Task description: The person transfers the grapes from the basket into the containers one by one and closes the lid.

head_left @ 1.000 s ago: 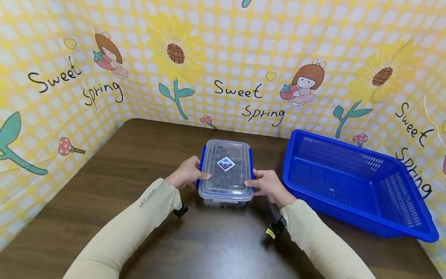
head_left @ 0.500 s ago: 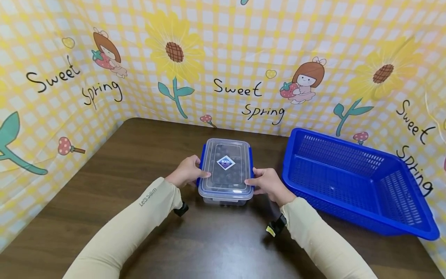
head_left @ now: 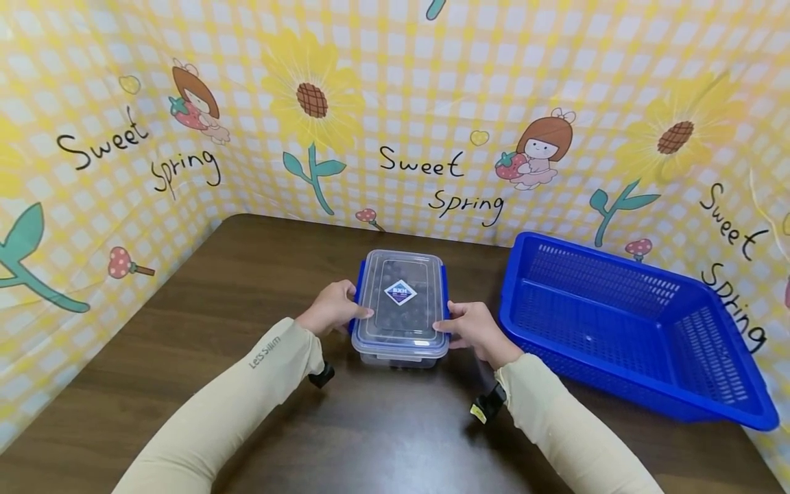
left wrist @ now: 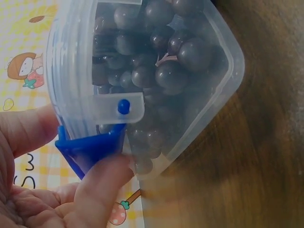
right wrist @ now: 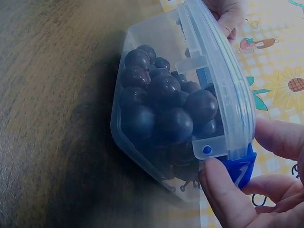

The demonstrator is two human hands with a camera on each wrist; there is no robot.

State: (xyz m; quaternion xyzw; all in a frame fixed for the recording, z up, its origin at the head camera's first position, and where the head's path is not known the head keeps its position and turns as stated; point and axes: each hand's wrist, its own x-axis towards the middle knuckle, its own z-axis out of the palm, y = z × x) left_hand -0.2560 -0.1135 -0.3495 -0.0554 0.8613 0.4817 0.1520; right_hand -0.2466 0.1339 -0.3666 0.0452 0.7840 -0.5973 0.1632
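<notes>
A clear plastic food container (head_left: 407, 319) with a white-and-blue diamond sticker on its lid stands on the brown table, full of dark grapes (right wrist: 164, 90). My left hand (head_left: 333, 307) grips its left side, the thumb on the lid's edge and fingertips at the blue latch (left wrist: 90, 149). On the opposite side my right hand (head_left: 481, 329) holds the container in the same way. In the right wrist view, one fingertip presses just under the right blue latch (right wrist: 241, 171). The other fingers are partly hidden in the head view.
To the right stands a large blue perforated basket (head_left: 586, 363), close beside my right hand. A yellow checked cloth (head_left: 420, 89) printed with sunflowers hangs behind and around the table (head_left: 185, 343). Black straps with cameras sit on both wrists.
</notes>
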